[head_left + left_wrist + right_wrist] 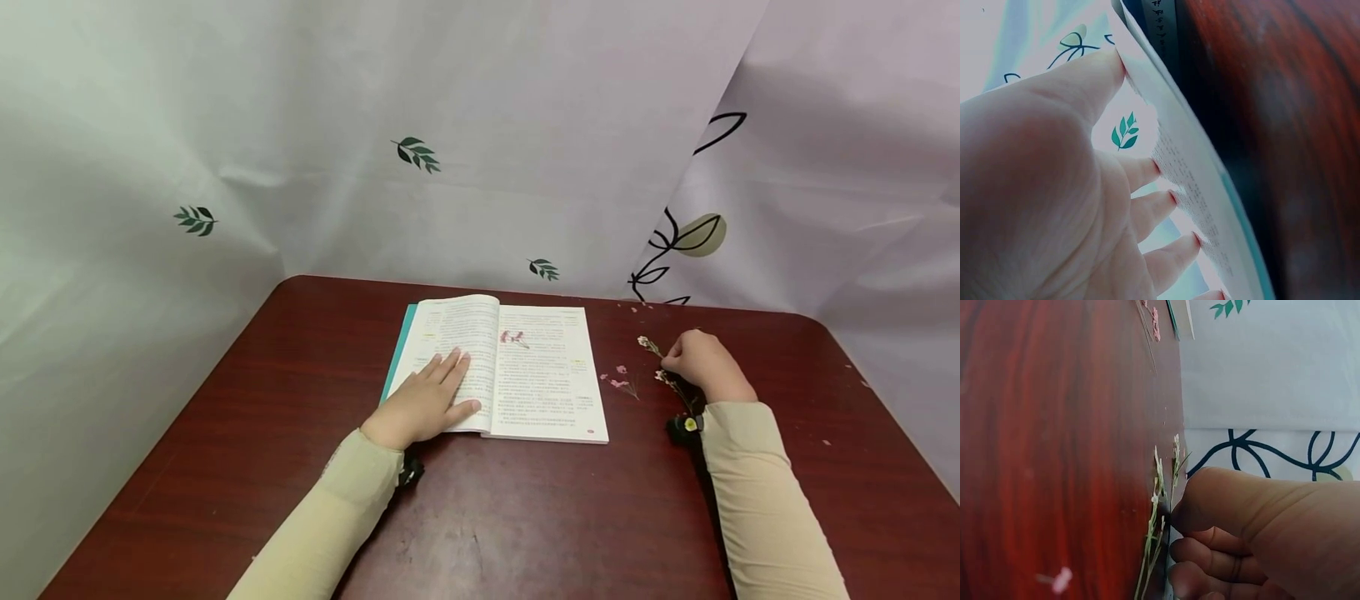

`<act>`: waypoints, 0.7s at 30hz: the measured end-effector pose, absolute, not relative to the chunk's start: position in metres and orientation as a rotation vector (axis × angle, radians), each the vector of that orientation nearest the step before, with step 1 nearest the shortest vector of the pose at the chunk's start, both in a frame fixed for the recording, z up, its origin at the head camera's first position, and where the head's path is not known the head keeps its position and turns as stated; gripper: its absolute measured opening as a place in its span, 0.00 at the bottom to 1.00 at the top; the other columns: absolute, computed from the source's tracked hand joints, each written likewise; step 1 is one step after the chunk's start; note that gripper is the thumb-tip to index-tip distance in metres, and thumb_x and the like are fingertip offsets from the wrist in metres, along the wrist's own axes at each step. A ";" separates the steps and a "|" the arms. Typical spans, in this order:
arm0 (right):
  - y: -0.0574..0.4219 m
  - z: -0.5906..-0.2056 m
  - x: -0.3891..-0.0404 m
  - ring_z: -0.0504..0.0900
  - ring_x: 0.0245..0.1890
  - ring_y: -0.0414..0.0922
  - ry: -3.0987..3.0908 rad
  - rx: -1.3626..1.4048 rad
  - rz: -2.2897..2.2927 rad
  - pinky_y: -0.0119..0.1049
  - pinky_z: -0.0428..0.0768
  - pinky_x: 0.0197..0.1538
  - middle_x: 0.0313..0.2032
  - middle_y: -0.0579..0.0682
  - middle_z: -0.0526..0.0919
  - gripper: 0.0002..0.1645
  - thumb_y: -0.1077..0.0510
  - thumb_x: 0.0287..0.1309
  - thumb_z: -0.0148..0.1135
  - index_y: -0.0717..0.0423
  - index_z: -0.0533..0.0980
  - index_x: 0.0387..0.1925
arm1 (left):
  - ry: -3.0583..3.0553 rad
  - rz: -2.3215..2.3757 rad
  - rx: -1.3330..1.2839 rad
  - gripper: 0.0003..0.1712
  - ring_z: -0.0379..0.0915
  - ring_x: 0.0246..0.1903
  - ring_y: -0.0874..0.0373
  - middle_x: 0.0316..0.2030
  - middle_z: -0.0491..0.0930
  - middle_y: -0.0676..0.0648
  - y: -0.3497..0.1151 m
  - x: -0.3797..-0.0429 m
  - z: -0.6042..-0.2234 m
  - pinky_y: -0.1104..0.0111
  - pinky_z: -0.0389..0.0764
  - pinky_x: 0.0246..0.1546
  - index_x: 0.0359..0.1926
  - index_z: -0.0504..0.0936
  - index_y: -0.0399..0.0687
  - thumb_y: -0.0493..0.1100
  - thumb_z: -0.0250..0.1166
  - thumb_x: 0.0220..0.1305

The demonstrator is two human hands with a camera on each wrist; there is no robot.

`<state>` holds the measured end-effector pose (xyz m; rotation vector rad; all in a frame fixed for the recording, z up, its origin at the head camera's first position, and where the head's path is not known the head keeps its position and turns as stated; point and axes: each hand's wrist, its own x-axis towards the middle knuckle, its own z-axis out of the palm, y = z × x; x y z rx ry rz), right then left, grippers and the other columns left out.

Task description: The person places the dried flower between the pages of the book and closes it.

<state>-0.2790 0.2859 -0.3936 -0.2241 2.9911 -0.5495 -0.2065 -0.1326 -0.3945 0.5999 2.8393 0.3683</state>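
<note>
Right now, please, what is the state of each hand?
Left hand: open, resting on the open book.
Right hand: closed, pinching a white-flowered sprig.

Worktop [570, 517]: wood-look grain, smooth, semi-gloss, throws a soft glare from where I'm standing; dull scuffs up front. Book [551, 404]: matt paper pages, smooth. White sprig [643, 342] and pink flowers [619, 384]: dry, papery, no shine. Backdrop [300, 108]: creased sheet, faint sheen, cloth or plastic unclear. Sleeves [765, 500]: soft matt cloth.
</note>
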 end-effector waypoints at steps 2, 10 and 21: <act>0.287 -0.394 -0.279 0.58 0.11 0.39 2.988 -0.233 -0.550 0.34 0.60 0.20 0.07 0.39 0.57 0.23 0.65 0.47 0.55 0.48 0.62 0.04 | 2.838 0.372 0.597 0.44 0.37 0.71 0.45 0.73 0.42 0.46 -0.133 -0.206 -0.395 0.46 0.51 0.65 0.74 0.46 0.47 0.66 0.46 0.68; 0.289 -0.392 -0.280 0.66 0.16 0.42 3.009 -0.232 -0.562 0.36 0.65 0.25 0.12 0.42 0.67 0.16 0.63 0.50 0.55 0.53 0.71 0.10 | 2.844 0.372 0.597 0.44 0.37 0.71 0.45 0.73 0.42 0.46 -0.133 -0.207 -0.398 0.46 0.51 0.64 0.74 0.46 0.48 0.66 0.46 0.68; 0.285 -0.391 -0.281 0.75 0.28 0.50 3.083 -0.265 -0.583 0.47 0.73 0.35 0.26 0.54 0.80 0.08 0.60 0.56 0.63 0.63 0.77 0.28 | 2.842 0.369 0.600 0.44 0.37 0.71 0.45 0.73 0.42 0.46 -0.133 -0.207 -0.397 0.46 0.51 0.65 0.74 0.46 0.48 0.66 0.45 0.67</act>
